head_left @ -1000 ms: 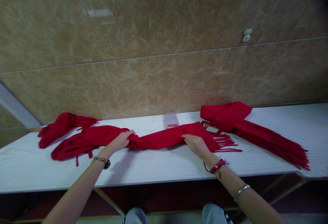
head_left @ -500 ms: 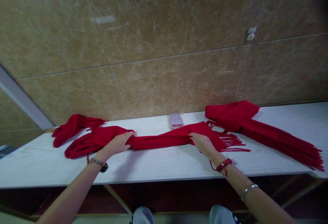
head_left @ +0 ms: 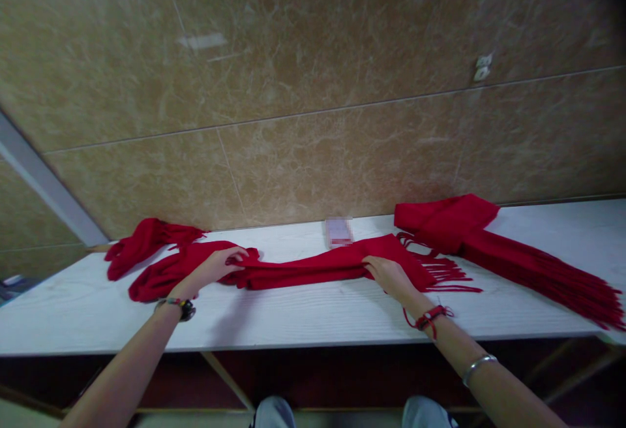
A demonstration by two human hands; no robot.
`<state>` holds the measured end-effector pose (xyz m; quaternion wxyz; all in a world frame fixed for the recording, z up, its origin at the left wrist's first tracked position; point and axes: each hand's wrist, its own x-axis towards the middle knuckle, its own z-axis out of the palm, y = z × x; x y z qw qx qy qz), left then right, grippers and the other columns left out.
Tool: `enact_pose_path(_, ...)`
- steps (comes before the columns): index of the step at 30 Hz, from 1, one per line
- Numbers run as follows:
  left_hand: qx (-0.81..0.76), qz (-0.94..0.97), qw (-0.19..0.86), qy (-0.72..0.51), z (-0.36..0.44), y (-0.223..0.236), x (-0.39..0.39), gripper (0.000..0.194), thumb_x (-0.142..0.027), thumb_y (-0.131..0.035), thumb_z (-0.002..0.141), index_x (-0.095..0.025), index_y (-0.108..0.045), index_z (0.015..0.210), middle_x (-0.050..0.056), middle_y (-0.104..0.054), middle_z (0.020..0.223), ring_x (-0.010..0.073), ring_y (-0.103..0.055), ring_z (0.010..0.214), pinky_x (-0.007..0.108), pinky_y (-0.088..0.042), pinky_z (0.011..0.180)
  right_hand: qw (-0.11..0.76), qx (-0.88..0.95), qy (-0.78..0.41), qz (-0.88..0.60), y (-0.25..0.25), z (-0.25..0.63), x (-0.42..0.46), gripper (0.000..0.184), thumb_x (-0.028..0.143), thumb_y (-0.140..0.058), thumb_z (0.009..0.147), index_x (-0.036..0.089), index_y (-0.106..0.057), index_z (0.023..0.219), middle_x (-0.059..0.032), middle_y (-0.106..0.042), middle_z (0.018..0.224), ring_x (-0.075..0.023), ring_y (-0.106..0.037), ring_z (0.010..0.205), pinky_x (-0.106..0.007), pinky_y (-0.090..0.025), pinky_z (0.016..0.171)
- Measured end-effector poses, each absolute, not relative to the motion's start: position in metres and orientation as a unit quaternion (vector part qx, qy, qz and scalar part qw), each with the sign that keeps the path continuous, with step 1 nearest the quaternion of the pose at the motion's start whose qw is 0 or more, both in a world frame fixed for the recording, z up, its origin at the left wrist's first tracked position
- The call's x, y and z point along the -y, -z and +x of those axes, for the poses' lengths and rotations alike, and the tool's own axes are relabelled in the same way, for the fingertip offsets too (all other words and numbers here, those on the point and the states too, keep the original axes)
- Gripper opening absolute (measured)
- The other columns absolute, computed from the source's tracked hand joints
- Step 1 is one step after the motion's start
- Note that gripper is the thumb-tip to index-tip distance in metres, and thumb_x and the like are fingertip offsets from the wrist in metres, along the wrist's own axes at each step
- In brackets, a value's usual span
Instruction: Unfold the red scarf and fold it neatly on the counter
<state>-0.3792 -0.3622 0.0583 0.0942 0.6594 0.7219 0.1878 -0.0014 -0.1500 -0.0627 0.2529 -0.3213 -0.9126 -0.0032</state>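
Observation:
A long red fringed scarf (head_left: pixel 303 271) lies lengthwise across the white shelf top, its middle gathered into folds. My left hand (head_left: pixel 218 268) pinches the scarf's cloth left of centre, where the rest bunches up beneath and behind the fingers. Toward the fringed right end, my right hand (head_left: pixel 388 276) grips the near edge between thumb and fingers. The stretch between both hands is narrow and fairly straight. Right of it rests a second red scarf (head_left: pixel 450 226), folded across itself with its fringe pointing right. A bunched red fringed cloth (head_left: pixel 141 245) lies at the far left.
A small pale box-like item (head_left: pixel 338 231), blurred out, lies behind the scarf near the tiled wall (head_left: pixel 313 160). The white shelf top (head_left: pixel 293 323) ends at a front edge above dark open compartments (head_left: pixel 362 376). A socket-like fitting (head_left: pixel 483 68) is on the wall.
My left hand has shifted slightly left along the scarf and taken the cloth anew. The scarf between my hands is narrower and more folded than before. The view has turned slightly left.

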Motion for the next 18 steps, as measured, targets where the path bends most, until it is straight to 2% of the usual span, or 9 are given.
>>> enact_pose_path(3,-0.731,0.645,0.072,-0.213,-0.383,-0.053,0.362,0.034,-0.037,-0.045,0.075,-0.017,-0.054,0.101,0.006,-0.064,0.095,0.021,-0.06,0.088,0.032,-0.047,0.078,0.249,0.914,-0.006,-0.32,0.06,-0.001,0.152,0.019,0.018,-0.045,0.084,0.018,-0.06,0.095,-0.0066,-0.067,0.094,-0.0167,-0.063,0.083,-0.024,-0.049,0.07)
enact_pose_path(6,-0.714,0.669,-0.008,-0.204,-0.377,-0.042,0.363,0.03,-0.027,-0.043,0.078,-0.017,-0.05,0.105,0.007,-0.061,0.099,0.0199,-0.057,0.094,0.035,-0.044,0.086,0.251,0.915,-0.013,-0.315,0.057,0.0,0.154,0.019,0.017,-0.045,0.084,0.017,-0.06,0.096,-0.0069,-0.067,0.093,-0.0169,-0.063,0.084,-0.024,-0.048,0.071)
enact_pose_path(9,-0.657,0.735,-0.062,-0.157,-0.362,-0.031,0.37,0.024,-0.014,-0.038,0.079,-0.018,-0.053,0.097,0.008,-0.055,0.108,0.018,-0.051,0.101,0.035,-0.04,0.092,0.258,0.915,-0.019,-0.309,0.055,0.001,0.156,0.02,0.017,-0.044,0.084,0.017,-0.059,0.097,-0.0072,-0.067,0.094,-0.0167,-0.063,0.085,-0.024,-0.048,0.072)
enact_pose_path(12,-0.629,0.767,-0.072,-0.1,-0.345,-0.023,0.38,0.028,-0.008,-0.034,0.08,-0.019,-0.058,0.088,0.008,-0.047,0.118,0.0172,-0.049,0.104,0.032,-0.041,0.091,0.257,0.917,-0.023,-0.304,0.054,0.002,0.157,0.02,0.016,-0.044,0.084,0.017,-0.059,0.097,-0.0068,-0.067,0.094,-0.0167,-0.062,0.085,-0.024,-0.048,0.073)
enact_pose_path(15,-0.613,0.783,-0.078,-0.074,-0.33,-0.021,0.385,0.025,-0.015,-0.04,0.082,-0.02,-0.059,0.098,0.009,-0.041,0.125,0.0208,-0.042,0.113,0.036,-0.036,0.096,0.253,0.917,-0.025,-0.307,0.053,0.002,0.158,0.021,0.015,-0.043,0.084,0.017,-0.06,0.097,-0.0069,-0.067,0.094,-0.0172,-0.062,0.085,-0.025,-0.048,0.072)
enact_pose_path(18,-0.597,0.797,-0.072,-0.056,-0.316,-0.022,0.379,0.029,-0.026,-0.053,0.079,-0.022,-0.057,0.108,0.01,-0.039,0.128,0.025,-0.036,0.119,0.042,-0.031,0.1,0.247,0.919,-0.025,-0.305,0.052,0.002,0.158,0.021,0.015,-0.043,0.084,0.017,-0.06,0.096,-0.0067,-0.067,0.094,-0.0167,-0.062,0.085,-0.024,-0.048,0.073)
